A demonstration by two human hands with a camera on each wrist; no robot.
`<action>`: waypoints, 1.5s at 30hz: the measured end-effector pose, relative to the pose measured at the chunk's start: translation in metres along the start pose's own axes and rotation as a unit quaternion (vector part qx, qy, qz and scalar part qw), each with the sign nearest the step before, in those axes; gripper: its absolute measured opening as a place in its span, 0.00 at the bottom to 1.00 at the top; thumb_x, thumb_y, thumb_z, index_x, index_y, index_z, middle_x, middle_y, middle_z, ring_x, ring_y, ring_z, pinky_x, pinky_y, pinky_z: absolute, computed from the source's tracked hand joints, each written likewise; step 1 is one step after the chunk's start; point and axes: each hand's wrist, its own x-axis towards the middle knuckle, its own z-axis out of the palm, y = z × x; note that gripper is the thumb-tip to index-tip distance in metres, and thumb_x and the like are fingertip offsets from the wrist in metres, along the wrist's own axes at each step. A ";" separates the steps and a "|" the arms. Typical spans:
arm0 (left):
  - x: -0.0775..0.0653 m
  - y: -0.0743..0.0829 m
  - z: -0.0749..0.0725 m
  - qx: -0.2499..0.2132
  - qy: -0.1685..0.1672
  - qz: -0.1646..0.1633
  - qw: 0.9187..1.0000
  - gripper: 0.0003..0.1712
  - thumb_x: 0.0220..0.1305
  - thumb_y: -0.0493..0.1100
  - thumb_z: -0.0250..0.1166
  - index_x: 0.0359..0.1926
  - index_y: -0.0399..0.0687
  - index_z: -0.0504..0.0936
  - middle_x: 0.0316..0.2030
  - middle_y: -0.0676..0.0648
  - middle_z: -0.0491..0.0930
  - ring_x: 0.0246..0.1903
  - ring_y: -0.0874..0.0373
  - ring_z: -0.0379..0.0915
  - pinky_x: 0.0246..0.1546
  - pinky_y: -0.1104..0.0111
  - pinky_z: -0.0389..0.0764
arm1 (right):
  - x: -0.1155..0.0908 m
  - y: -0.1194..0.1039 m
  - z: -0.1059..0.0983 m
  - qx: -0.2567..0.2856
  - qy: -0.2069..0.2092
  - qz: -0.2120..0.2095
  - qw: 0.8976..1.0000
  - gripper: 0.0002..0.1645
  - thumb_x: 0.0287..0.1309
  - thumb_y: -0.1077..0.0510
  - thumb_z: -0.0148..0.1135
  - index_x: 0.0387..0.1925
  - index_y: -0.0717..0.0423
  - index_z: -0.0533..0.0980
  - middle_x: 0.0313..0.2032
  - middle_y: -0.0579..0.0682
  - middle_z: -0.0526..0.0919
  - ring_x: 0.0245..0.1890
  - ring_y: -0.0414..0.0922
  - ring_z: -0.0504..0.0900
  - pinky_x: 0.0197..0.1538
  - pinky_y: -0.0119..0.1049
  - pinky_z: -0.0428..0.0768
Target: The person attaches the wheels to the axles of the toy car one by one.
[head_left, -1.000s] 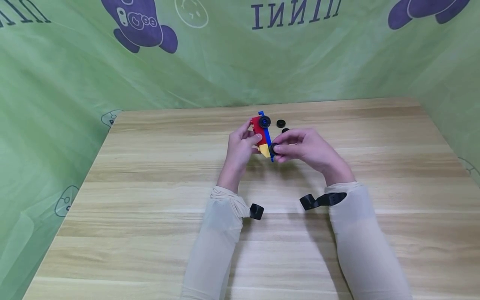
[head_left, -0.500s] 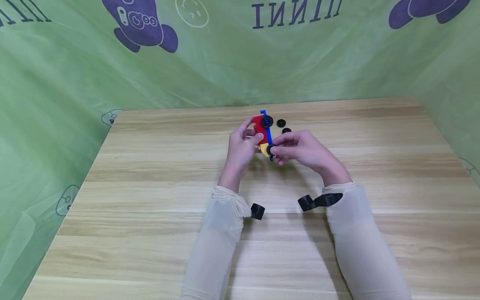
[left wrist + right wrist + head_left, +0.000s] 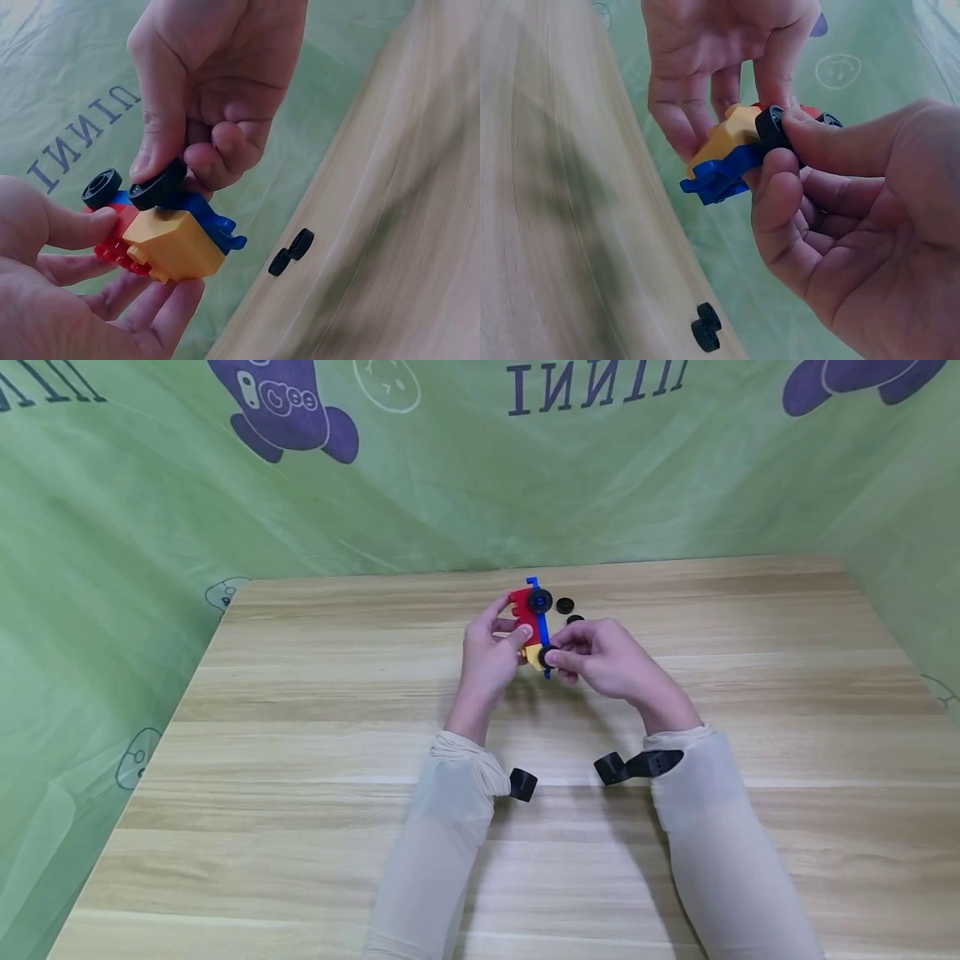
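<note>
My left hand (image 3: 486, 656) grips a small toy car built of blocks, its thumb on the red block (image 3: 522, 610) and its fingers around the far side. The car has a blue base (image 3: 724, 174) with a hook-like end and a yellow sloped block (image 3: 176, 240). One black wheel (image 3: 540, 601) sits at the red end. With thumb and fingers my right hand (image 3: 618, 664) pinches a second black wheel (image 3: 159, 187) against the car's side by the yellow block. Whether that wheel is fully seated I cannot tell. The car is tilted, held above the table.
Two loose black wheels (image 3: 565, 606) lie on the wooden table (image 3: 300, 760) just beyond the right hand, close together. A green printed cloth (image 3: 480, 493) hangs behind the table's back edge. Both wrists carry small black cameras (image 3: 522, 785).
Both hands and the car have shifted slightly right. The right hand's wheel has come in closer against the car's side by the yellow block. The loose wheels lie as before.
</note>
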 end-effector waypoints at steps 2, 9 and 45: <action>-0.001 0.000 0.001 0.002 0.002 -0.001 1.000 0.33 0.69 0.30 0.61 0.73 0.50 0.69 0.49 0.37 0.77 0.35 0.56 0.77 0.38 0.61 0.88 | 0.000 0.001 -0.001 -0.004 0.002 -0.001 1.000 0.13 0.68 0.62 0.62 0.47 0.71 0.79 0.33 0.61 0.84 0.28 0.47 0.81 0.31 0.34 0.80; -0.002 -0.002 0.004 0.002 0.002 -0.009 1.000 0.33 0.70 0.32 0.61 0.73 0.51 0.68 0.49 0.37 0.76 0.35 0.56 0.76 0.46 0.50 0.86 | 0.002 0.007 -0.003 0.004 0.001 0.005 1.000 0.11 0.68 0.62 0.62 0.45 0.69 0.79 0.33 0.62 0.83 0.27 0.50 0.80 0.31 0.36 0.79; -0.001 0.000 0.004 -0.023 0.012 -0.035 0.999 0.34 0.60 0.32 0.71 0.67 0.45 0.74 0.46 0.44 0.74 0.45 0.50 0.78 0.52 0.58 0.83 | -0.002 0.012 -0.018 0.044 0.097 0.035 0.994 0.25 0.68 0.45 0.62 0.45 0.66 0.81 0.26 0.43 0.80 0.22 0.40 0.75 0.31 0.36 0.79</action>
